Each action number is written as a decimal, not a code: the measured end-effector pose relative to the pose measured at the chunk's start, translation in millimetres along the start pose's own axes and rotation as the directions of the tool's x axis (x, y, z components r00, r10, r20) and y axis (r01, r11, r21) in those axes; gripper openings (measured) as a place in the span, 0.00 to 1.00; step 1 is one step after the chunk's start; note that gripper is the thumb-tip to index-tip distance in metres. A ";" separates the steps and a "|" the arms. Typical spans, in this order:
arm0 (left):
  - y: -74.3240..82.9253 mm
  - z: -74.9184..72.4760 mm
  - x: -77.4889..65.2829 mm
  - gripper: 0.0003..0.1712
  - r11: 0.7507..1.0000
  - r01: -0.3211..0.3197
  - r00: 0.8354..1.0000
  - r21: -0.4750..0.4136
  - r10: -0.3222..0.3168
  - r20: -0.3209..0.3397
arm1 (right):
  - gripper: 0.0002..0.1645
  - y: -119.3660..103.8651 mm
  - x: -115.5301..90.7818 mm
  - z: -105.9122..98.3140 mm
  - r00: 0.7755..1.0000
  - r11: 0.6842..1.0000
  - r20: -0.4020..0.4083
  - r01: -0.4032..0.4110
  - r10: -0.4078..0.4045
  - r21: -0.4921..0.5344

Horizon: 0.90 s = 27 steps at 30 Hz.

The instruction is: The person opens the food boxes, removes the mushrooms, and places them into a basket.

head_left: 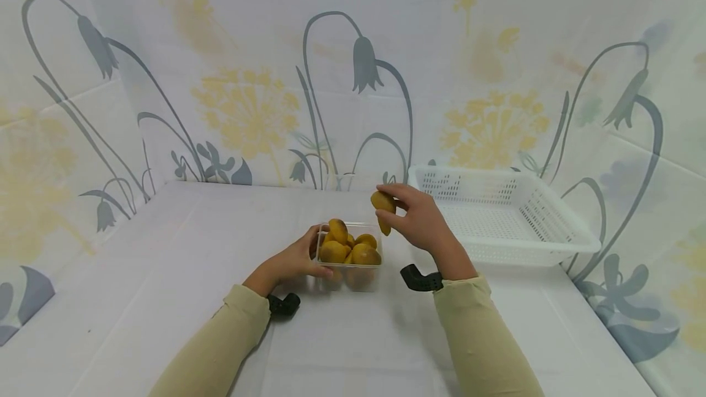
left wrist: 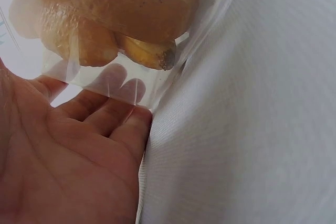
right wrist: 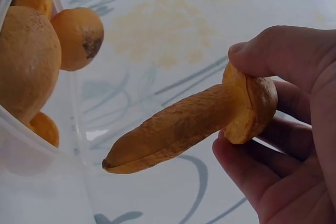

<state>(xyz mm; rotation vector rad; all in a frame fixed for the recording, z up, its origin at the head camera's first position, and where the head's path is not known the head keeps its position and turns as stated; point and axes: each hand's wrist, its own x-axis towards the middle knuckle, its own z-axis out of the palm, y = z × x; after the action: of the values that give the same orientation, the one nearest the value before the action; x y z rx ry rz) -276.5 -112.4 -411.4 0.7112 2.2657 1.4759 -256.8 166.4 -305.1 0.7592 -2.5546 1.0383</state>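
A yellow-brown mushroom (right wrist: 173,127) with a thick stem is pinched by its cap between the thumb and fingers of my right hand (head_left: 412,216). That hand is raised just right of a clear plastic box (head_left: 353,267), between it and a white basket. In the right wrist view the stem points toward the box. Several more mushrooms (head_left: 366,255) are heaped in the box, some rising above its rim. My left hand (head_left: 295,257) grips the box's left side, thumb at the near corner. In the left wrist view its fingers (left wrist: 105,114) lie against the clear wall.
A white perforated plastic basket (head_left: 551,253) stands at the right, with no contents visible. A white cloth (head_left: 182,250) covers the table, and a flower-patterned sheet (head_left: 248,35) hangs behind and at the sides. Black bands (head_left: 421,279) sit on both wrists.
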 end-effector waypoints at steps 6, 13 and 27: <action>-0.6 0.4 1.1 0.60 1.000 -0.011 1.000 0.029 0.011 -0.010 | 0.27 0.3 -1.7 -8.8 0.999 0.999 -0.002 -0.052 0.052 -0.007; 4.1 0.7 -1.1 0.58 1.000 -0.010 1.000 0.024 0.011 -0.013 | 0.27 3.4 -3.4 -15.7 0.996 0.996 -0.009 -0.085 0.085 -0.006; -0.2 0.8 1.9 0.58 1.000 -0.006 1.000 0.023 0.006 -0.011 | 0.29 18.6 -6.9 -35.5 0.990 0.993 -0.085 -0.106 0.110 0.050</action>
<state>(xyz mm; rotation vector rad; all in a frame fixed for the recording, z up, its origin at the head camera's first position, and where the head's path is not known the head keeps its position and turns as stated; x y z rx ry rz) -277.6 -110.8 -412.0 0.7189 2.2940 1.4622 -259.5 205.3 -293.7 0.5777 -2.5294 1.1399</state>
